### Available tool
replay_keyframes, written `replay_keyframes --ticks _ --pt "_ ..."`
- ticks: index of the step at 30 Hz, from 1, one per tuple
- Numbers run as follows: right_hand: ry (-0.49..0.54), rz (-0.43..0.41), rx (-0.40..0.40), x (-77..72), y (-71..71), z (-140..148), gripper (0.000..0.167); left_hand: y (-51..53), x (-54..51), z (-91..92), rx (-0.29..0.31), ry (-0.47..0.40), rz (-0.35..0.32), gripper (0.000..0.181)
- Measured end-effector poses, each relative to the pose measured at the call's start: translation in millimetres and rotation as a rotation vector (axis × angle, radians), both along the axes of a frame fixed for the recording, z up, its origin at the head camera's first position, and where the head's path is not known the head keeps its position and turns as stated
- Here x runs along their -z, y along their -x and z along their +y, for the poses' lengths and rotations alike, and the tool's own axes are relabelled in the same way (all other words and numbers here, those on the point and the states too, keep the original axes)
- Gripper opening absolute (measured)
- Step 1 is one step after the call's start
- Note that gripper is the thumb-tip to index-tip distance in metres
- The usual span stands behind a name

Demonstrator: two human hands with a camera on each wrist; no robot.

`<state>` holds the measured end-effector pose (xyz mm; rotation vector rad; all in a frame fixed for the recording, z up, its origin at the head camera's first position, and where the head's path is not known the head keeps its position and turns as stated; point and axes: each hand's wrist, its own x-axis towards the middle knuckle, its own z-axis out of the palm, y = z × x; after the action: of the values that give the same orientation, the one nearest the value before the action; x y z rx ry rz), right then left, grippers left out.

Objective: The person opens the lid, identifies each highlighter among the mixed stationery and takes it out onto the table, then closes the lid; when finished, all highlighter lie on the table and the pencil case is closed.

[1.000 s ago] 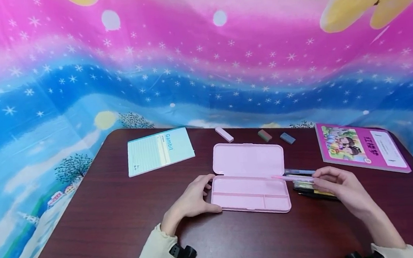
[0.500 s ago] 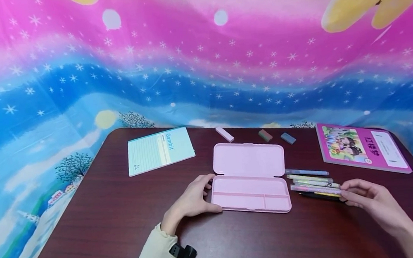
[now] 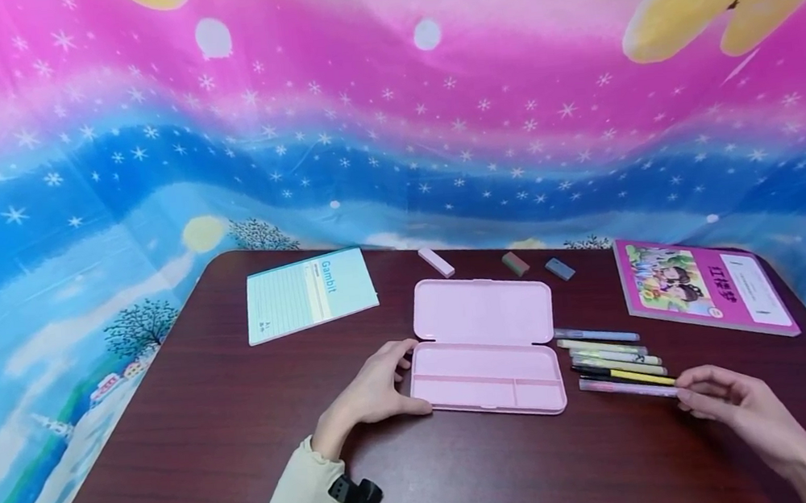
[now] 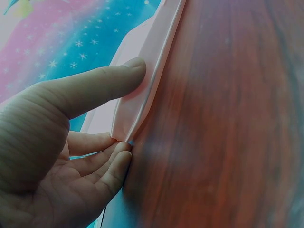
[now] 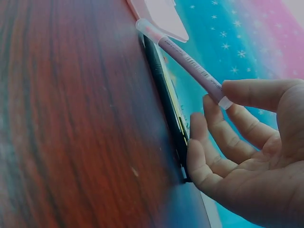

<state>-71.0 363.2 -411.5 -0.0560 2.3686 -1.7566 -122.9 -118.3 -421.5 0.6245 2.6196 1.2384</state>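
Note:
My left hand point(image 3: 368, 388) holds the left end of an open pink pencil case point(image 3: 486, 377). In the left wrist view the thumb lies along the case's side point(image 4: 137, 102) and the fingers bend at its corner. My right hand point(image 3: 754, 412) pinches the end of a pink pen with a clear cap point(image 3: 627, 388) between thumb and fingers. This pen lies low at the near side of a row of pens, beside a black and yellow pen point(image 3: 634, 376). Seen from the right wrist, the pink pen point(image 5: 190, 64) slants across the black pen point(image 5: 164, 92).
Several more pens, among them a blue pen point(image 3: 600, 335), lie right of the case. Behind it are a pale pink block point(image 3: 436, 262), a green-brown eraser point(image 3: 515, 263) and a blue-grey eraser point(image 3: 560, 269). A notebook point(image 3: 311, 295) and a pink book point(image 3: 705, 287) flank them.
My right hand has carried the pink pen from above the case's right edge, right and toward me, down to the near side of the pen row. The left hand has stayed on the case.

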Motion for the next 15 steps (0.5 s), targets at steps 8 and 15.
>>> replay_keyframes --ticks 8,15 --pt "-0.539 -0.011 0.091 -5.9 -1.0 -5.9 0.035 0.0 0.4 -0.4 0.005 -0.003 0.005 0.086" --pt "-0.655 0.041 0.098 -3.8 -1.3 -5.7 0.033 0.8 1.2 -0.6 0.005 -0.004 0.023 0.086"
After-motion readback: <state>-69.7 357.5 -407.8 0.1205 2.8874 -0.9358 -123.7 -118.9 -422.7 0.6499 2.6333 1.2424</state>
